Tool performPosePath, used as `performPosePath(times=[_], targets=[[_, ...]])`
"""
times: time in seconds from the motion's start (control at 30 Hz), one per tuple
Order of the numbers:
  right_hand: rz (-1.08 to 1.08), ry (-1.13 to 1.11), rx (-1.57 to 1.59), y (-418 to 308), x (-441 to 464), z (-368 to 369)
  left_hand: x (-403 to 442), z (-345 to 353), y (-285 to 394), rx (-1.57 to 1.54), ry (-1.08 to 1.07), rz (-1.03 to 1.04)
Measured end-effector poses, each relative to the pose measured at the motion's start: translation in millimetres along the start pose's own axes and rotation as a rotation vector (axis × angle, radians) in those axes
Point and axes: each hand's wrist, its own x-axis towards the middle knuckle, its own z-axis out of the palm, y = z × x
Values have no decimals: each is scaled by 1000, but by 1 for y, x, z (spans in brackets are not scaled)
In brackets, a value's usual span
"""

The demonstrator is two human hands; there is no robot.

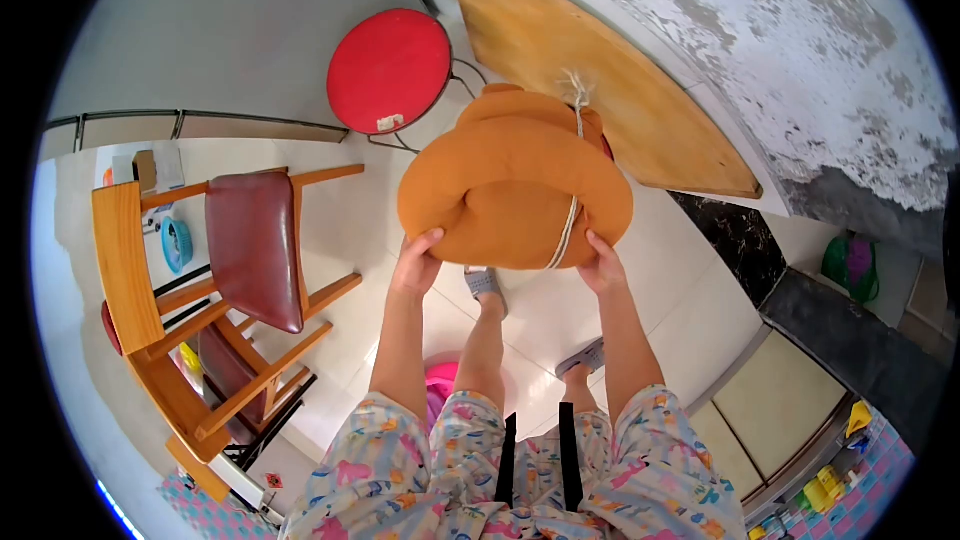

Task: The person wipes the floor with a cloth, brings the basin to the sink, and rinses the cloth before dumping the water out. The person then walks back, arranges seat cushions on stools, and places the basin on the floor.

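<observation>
A large, rolled-up orange-brown cushion or bundle (510,175) is held up in front of me above the tiled floor. A pale string (565,230) runs round its right part, with a frayed end at the top. My left hand (418,262) grips its lower left edge, with the thumb on the near face and the other fingers mostly hidden behind. At the lower right edge, my right hand (602,265) holds it in the same way, close to the string.
A red round stool (390,70) stands beyond the bundle to the left. Wooden chairs with dark red seats (253,250) are at the left. A wooden board (600,80) leans on the wall. A pink object (440,385) is by my legs, and a cabinet (780,405) stands at the right.
</observation>
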Motion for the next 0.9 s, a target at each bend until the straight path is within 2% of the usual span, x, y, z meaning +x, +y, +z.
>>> performPosePath(times=[0.07, 0.17, 0.27, 0.33, 0.4, 0.47, 0.6, 0.7, 0.9], targets=[[13, 47, -44, -8, 12, -2, 18, 1, 0, 24, 66, -29], [19, 400, -328, -25, -5, 38, 43, -6, 3, -7, 30, -92], [-553, 942, -1415, -18, -12, 67, 56, -9, 5, 24, 97, -117], [-799, 571, -1787, -22, -22, 104, 61, -8, 7, 111, 218, -161], [-805, 355, -2093, -9, -30, 149, 63, -11, 7, 258, 392, -227], [-562, 348, -2359, 20, -34, 183, 66, -19, 0, 377, 487, -180], [-366, 390, -2429, 26, -7, 181, 70, -12, 8, 415, 575, -188], [-276, 388, -2473, 23, -2, 187, 75, -12, 15, 448, 584, -191], [-162, 435, -2505, 29, 1, 197, 91, -39, -17, 529, 671, -216]])
